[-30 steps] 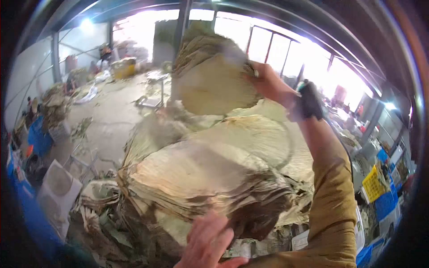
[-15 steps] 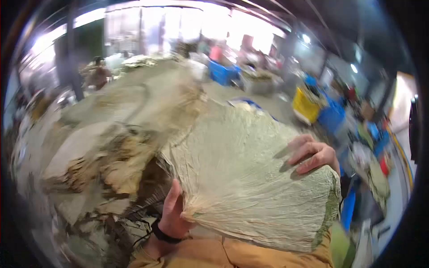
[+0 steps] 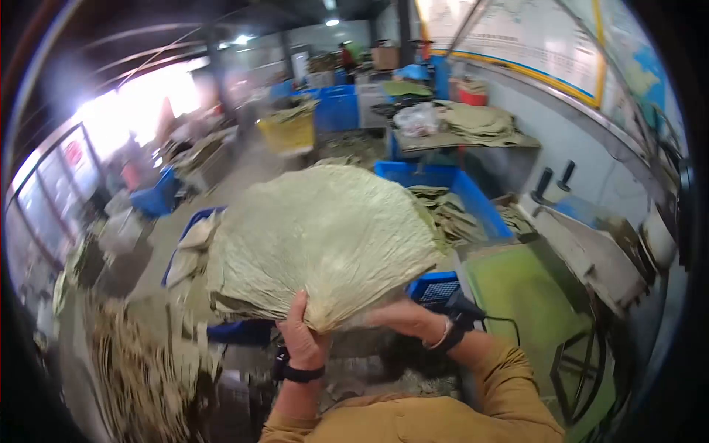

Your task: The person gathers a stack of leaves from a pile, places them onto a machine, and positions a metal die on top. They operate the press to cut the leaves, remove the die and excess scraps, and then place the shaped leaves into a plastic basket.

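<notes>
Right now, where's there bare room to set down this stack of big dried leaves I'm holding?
The green mat on your right looks bare, between the blue crate of leaves and the grey bench. Bare floor runs toward the yellow bin. Crowded: the far table and leaf piles lower left.

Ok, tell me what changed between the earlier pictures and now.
The person turned away from the big leaf pile toward the blue crates and green table. The right hand, earlier raised high gripping the leaf bundle, came down to the bundle's lower edge; the left hand, earlier free, now grips its base. The bundle stayed in hand throughout.
</notes>
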`<state>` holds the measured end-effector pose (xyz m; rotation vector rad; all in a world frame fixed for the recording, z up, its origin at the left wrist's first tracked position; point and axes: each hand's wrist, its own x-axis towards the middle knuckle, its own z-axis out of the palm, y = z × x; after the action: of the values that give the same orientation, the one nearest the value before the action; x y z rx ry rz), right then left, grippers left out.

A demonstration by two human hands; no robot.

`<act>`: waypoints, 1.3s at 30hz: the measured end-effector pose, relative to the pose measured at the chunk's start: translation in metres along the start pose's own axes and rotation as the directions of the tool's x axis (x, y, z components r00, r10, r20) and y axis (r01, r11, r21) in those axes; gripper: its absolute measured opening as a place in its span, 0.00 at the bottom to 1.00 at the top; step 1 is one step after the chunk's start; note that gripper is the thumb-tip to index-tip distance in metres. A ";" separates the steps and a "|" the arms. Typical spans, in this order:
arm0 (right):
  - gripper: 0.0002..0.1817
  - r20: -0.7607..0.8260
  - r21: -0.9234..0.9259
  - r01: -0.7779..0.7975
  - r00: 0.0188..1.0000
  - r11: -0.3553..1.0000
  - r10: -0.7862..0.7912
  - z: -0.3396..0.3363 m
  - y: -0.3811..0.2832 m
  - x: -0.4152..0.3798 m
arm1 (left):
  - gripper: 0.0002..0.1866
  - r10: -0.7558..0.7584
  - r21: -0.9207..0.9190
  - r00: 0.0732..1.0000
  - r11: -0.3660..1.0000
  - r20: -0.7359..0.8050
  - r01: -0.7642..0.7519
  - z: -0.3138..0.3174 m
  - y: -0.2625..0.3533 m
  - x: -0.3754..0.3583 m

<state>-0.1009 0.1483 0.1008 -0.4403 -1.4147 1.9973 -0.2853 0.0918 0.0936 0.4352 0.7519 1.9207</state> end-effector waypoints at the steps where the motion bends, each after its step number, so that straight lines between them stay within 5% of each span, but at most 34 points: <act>1: 0.32 -0.127 0.072 0.154 0.981 0.985 -0.144 -0.028 0.026 0.014 | 0.17 0.084 0.066 0.994 0.994 0.065 -0.088 0.010 -0.016 0.011; 2: 0.33 -0.258 0.118 0.312 0.926 0.943 -0.274 -0.054 0.050 0.032 | 0.17 0.163 0.117 0.977 0.977 0.135 -0.179 0.020 -0.028 0.021; 4: 0.25 -0.447 0.117 0.455 0.818 0.883 -0.362 -0.019 -0.009 0.035 | 0.16 0.099 -0.063 0.987 0.994 0.125 -0.092 0.051 -0.042 0.036; 6: 0.18 -0.629 0.430 0.612 0.730 0.663 -0.266 -0.011 -0.051 0.043 | 0.18 0.149 0.083 0.967 0.982 0.208 -0.169 0.065 -0.054 0.057; 7: 0.18 -0.655 0.378 0.688 0.672 0.620 -0.346 -0.007 -0.064 0.041 | 0.18 0.183 0.139 0.950 0.965 0.253 -0.223 0.071 -0.061 0.069; 8: 0.20 -0.639 0.398 0.711 0.668 0.579 -0.381 -0.004 -0.073 0.035 | 0.26 0.268 0.193 0.835 0.896 0.480 -0.399 0.063 -0.075 0.091; 10: 0.22 -0.618 0.016 0.828 0.449 0.560 -0.646 0.007 -0.078 0.023 | 0.29 0.152 0.129 0.823 0.957 0.548 -0.262 0.084 -0.061 0.093; 11: 0.22 -0.612 -0.031 0.843 0.408 0.537 -0.677 -0.008 -0.068 0.030 | 0.29 0.146 0.097 0.799 0.964 0.583 -0.247 0.095 -0.067 0.097; 13: 0.23 -0.726 -0.282 0.812 0.167 0.511 -0.667 -0.042 -0.055 0.046 | 0.32 -0.113 -0.297 0.801 0.891 0.588 0.343 0.112 -0.087 0.091; 14: 0.23 -0.728 -0.317 0.807 0.130 0.499 -0.673 -0.045 -0.054 0.042 | 0.32 -0.137 -0.289 0.781 0.879 0.610 0.380 0.120 -0.093 0.084; 16: 0.28 -0.737 -0.207 0.800 0.251 0.564 -0.627 -0.021 -0.077 0.034 | 0.32 -0.147 -0.160 0.752 0.934 0.643 0.319 0.137 -0.095 0.068; 17: 0.28 -0.738 -0.146 0.837 0.263 0.528 -0.621 -0.014 -0.088 0.029 | 0.32 -0.043 -0.125 0.757 0.979 0.652 0.163 0.142 -0.100 0.064; 18: 0.28 -0.742 -0.176 0.838 0.232 0.516 -0.630 -0.025 -0.085 0.022 | 0.32 -0.059 -0.123 0.740 0.974 0.671 0.190 0.149 -0.099 0.062; 20: 0.29 -0.774 -0.183 0.727 0.308 0.661 -0.553 -0.063 -0.065 0.002 | 0.16 0.055 0.041 0.777 0.994 0.627 -0.104 0.156 -0.095 0.058; 21: 0.34 -0.744 -0.380 0.618 0.237 0.688 -0.624 -0.066 -0.052 -0.004 | 0.09 -0.137 0.129 0.807 0.989 0.575 0.076 0.154 -0.108 0.072; 22: 0.34 -0.758 -0.389 0.615 0.210 0.686 -0.618 -0.061 -0.040 -0.007 | 0.09 -0.164 0.144 0.794 0.985 0.585 0.097 0.153 -0.117 0.074; 23: 0.37 -0.654 -0.745 0.205 -0.038 0.635 -0.755 -0.056 -0.034 -0.007 | 0.08 -0.098 0.110 0.759 0.993 0.644 0.034 0.158 -0.123 0.073; 24: 0.40 -0.428 -0.834 -0.304 -0.168 0.460 -0.888 -0.051 -0.031 -0.006 | 0.07 -0.028 0.068 0.717 0.997 0.697 -0.027 0.165 -0.133 0.072; 25: 0.45 -0.299 -0.910 -0.277 -0.074 0.308 -0.951 -0.030 -0.036 -0.001 | 0.06 0.446 -0.180 0.500 0.852 0.743 -0.492 0.182 -0.134 0.071; 26: 0.36 -0.068 -0.873 -0.486 0.222 -0.050 -0.973 -0.013 -0.051 -0.004 | 0.08 0.612 -0.179 0.198 0.499 0.766 -0.848 0.185 -0.127 0.070; 27: 0.36 -0.098 -0.861 -0.509 0.200 -0.018 -0.975 -0.016 -0.050 -0.003 | 0.08 0.618 -0.179 0.171 0.463 0.767 -0.868 0.185 -0.139 0.061; 29: 0.19 -0.461 -0.838 -0.158 -0.307 0.522 -0.833 -0.028 -0.042 -0.006 | 0.09 0.591 -0.191 0.092 0.398 0.801 -0.897 0.187 -0.146 0.042; 31: 0.19 -0.433 -0.870 -0.038 -0.420 0.492 -0.798 -0.026 -0.047 -0.026 | 0.10 0.504 -0.234 -0.027 0.353 0.864 -0.906 0.190 -0.139 0.030; 33: 0.19 -0.427 -0.867 -0.041 -0.457 0.497 -0.780 -0.037 -0.029 -0.062 | 0.21 0.454 -0.337 -0.113 0.451 0.884 -0.827 0.177 -0.127 0.023; 34: 0.19 -0.308 -0.809 -0.393 -0.351 0.438 -0.884 -0.034 -0.023 -0.084 | 0.26 0.450 -0.359 -0.117 0.502 0.886 -0.787 0.161 -0.117 0.018; 35: 0.24 -0.226 -0.659 -0.691 -0.196 0.298 -0.954 -0.032 -0.021 -0.102 | 0.35 0.397 -0.275 0.026 0.679 0.917 -0.681 0.143 -0.114 0.019; 36: 0.24 -0.218 -0.644 -0.702 -0.214 0.305 -0.952 -0.029 -0.019 -0.113 | 0.34 0.319 -0.120 0.340 0.860 0.885 -0.497 0.134 -0.123 0.007; 37: 0.25 -0.205 -0.644 -0.709 -0.202 0.287 -0.958 -0.024 -0.014 -0.123 | 0.31 -0.005 0.063 0.493 0.993 0.870 -0.101 0.132 -0.132 0.005; 38: 0.27 -0.194 -0.646 -0.715 -0.187 0.269 -0.963 -0.021 -0.009 -0.130 | 0.28 -0.361 0.219 0.499 0.922 0.788 0.321 0.130 -0.140 0.002; 39: 0.26 -0.375 -0.630 -0.634 -0.255 0.447 -0.891 -0.001 -0.011 -0.126 | 0.24 -0.356 0.261 0.251 0.903 0.900 0.342 0.129 -0.158 0.015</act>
<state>-0.0037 0.0672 0.0994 -1.6548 -0.8179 -0.4226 -0.1091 0.1960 0.0833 1.1592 0.0168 0.9060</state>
